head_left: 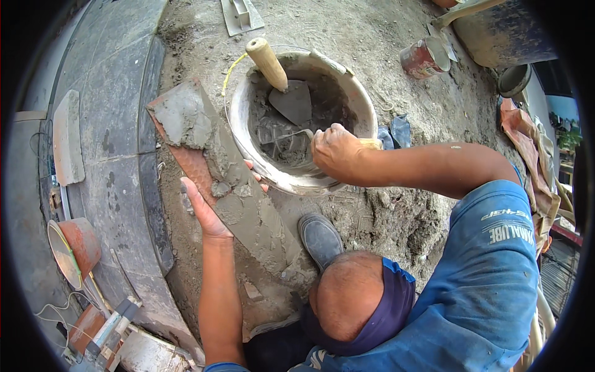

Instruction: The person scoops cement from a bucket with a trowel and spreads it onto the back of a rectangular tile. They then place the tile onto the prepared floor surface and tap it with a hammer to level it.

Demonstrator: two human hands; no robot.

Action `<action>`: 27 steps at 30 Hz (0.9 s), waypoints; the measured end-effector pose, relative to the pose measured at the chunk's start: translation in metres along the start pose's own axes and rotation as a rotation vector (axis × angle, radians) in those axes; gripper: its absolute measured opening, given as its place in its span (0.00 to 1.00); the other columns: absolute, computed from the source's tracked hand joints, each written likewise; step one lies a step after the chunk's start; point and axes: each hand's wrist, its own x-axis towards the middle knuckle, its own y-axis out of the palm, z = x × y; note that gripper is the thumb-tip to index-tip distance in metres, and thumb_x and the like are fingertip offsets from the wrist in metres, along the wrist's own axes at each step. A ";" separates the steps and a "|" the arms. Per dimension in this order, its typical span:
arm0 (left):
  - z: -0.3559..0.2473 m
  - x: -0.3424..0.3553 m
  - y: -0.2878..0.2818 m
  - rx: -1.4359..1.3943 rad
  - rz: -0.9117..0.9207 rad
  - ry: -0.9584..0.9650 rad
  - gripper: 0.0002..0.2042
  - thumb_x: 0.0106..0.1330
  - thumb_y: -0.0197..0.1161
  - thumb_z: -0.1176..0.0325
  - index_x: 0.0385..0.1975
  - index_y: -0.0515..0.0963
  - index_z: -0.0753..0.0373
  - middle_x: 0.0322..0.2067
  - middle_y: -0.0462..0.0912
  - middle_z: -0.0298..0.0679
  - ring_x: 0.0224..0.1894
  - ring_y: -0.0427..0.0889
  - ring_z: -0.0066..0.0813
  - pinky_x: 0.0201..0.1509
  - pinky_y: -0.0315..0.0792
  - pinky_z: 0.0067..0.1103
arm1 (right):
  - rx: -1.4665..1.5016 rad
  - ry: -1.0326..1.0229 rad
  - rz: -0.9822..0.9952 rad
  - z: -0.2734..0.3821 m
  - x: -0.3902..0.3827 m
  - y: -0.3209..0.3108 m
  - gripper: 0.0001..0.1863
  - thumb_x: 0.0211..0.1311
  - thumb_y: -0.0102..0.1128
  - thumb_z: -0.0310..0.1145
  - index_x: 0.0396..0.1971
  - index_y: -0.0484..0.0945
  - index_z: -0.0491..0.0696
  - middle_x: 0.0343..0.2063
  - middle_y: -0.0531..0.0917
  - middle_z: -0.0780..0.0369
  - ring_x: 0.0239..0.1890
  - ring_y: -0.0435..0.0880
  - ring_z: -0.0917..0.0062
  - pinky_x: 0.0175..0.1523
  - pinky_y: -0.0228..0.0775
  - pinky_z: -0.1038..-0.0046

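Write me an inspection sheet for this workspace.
Surface: rough, dusty grey ground.
Job's things: long reddish-brown slab, partly coated in grey mortar; round pale-grey bucket holding a metal trowel with a thick wooden handle.
Clutter: flat grey metal float; red-and-grey cylindrical tin.
Hands: left hand grips the slab; right hand grips a second wooden-handled trowel at the bucket.
Cables: thin white cable, lower left.
Surroundings: dark grey tiled ledge, left; crumpled brown sheet, right.

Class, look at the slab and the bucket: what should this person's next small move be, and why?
Probably, the right hand should lift a little grey mix with the tool it grips. The tool's far end already reaches into the bucket, the left hand supports the slab alongside, and a reddish patch of that slab is bare.
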 end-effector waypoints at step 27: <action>-0.006 0.002 -0.001 -0.060 0.019 -0.108 0.47 0.60 0.38 0.24 0.60 0.66 0.66 0.51 0.76 0.48 0.47 0.80 0.43 0.53 0.76 0.44 | 0.407 -0.137 0.530 -0.035 -0.006 -0.079 0.17 0.51 0.58 0.25 0.41 0.78 0.32 0.42 0.81 0.44 0.40 0.85 0.57 0.43 0.79 0.64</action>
